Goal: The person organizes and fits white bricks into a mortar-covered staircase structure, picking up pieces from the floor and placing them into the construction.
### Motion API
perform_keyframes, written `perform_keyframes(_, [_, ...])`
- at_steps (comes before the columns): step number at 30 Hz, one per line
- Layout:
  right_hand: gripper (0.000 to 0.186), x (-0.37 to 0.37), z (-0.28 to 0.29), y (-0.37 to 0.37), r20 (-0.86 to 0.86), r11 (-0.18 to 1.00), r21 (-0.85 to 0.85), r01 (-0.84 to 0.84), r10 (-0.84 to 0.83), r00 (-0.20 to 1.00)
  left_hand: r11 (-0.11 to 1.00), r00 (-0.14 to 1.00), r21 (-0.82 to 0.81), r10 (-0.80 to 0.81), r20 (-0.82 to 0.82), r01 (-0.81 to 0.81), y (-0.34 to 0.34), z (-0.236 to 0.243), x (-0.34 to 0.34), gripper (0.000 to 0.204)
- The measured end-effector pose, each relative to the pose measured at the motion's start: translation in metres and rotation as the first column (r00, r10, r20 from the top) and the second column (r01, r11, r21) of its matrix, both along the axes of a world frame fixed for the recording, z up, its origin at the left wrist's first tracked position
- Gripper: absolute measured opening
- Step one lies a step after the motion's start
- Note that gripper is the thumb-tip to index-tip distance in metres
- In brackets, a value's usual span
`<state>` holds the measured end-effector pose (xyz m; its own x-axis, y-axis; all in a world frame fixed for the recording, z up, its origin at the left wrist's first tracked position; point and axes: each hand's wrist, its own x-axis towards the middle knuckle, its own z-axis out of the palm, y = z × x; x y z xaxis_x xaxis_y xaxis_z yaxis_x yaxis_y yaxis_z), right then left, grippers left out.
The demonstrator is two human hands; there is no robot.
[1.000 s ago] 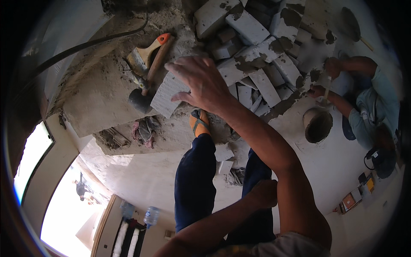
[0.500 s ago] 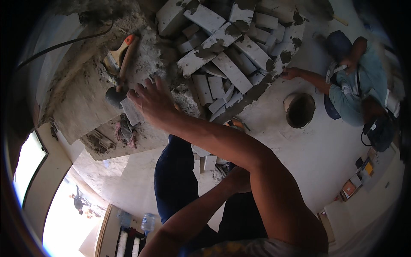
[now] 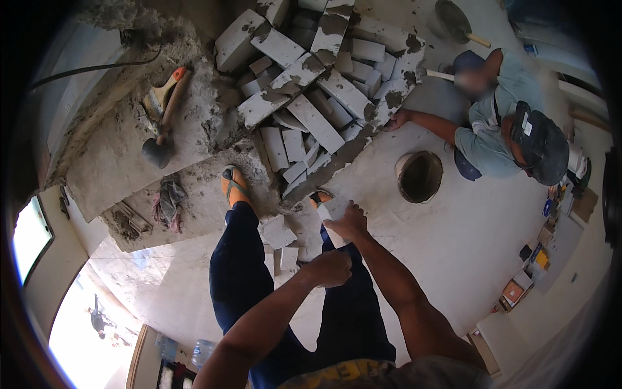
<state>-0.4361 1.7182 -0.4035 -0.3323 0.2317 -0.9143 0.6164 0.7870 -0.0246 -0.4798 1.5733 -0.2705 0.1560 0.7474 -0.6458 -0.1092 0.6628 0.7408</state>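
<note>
My right hand (image 3: pixel 352 222) grips a pale grey block (image 3: pixel 334 211), held above my right shin and foot. My left hand (image 3: pixel 332 268) is closed just below it, over my right thigh; its fingers are curled under, and what they hold, if anything, is hidden. Ahead, a low wall of pale blocks (image 3: pixel 346 94) with wet mortar (image 3: pixel 343 157) along its top borders a heap of loose block pieces (image 3: pixel 315 123). On the rough slab to the left lie a rubber mallet (image 3: pixel 157 153) with a wooden handle and a wide brush (image 3: pixel 157 100) with an orange-tipped handle.
A mortar-stained bucket (image 3: pixel 420 176) stands right of the wall. Beyond it a co-worker in a light teal shirt (image 3: pixel 499 146) reaches one hand (image 3: pixel 398 119) to the wall's edge. Dirty gloves or rags (image 3: pixel 168 202) lie on the slab (image 3: pixel 103 185). Cut blocks (image 3: pixel 277 232) sit between my legs.
My right hand has swung from the slab beside the mallet back to my right leg, bringing the block along. My left hand shifted slightly left. The view has moved, showing both feet.
</note>
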Motion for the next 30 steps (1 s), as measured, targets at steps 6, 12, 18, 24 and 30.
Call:
perform_keyframes(6, [0.119,0.055,-0.029,0.061,0.059,0.987,0.039,0.155,-0.157,0.986,0.943,0.942,0.011,0.334,-0.03,-0.334,-0.001,-0.016,0.014,0.013])
perform_keyframes(12, [0.101,0.049,-0.025,0.075,-0.055,0.958,-0.177,0.224,-0.237,0.97,0.904,0.915,-0.142,0.398,-0.067,-0.404,-0.005,-0.024,0.02,0.017])
perform_keyframes(18, [0.067,-0.006,-0.008,0.076,0.258,0.633,-0.598,0.492,-0.429,0.866,0.656,0.655,-0.196,0.584,-0.48,-0.729,-0.009,-0.079,0.096,0.021])
perform_keyframes(24, [0.066,-0.031,0.019,0.06,0.527,0.31,-0.573,0.758,-0.569,0.631,0.846,0.831,-0.166,0.426,-0.358,-0.506,0.013,-0.057,0.153,0.018])
perform_keyframes(30, [0.062,-0.012,0.007,0.042,0.594,0.263,-0.518,0.814,-0.574,0.564,0.871,0.897,-0.217,0.417,-0.145,-0.44,0.047,0.011,0.127,0.028])
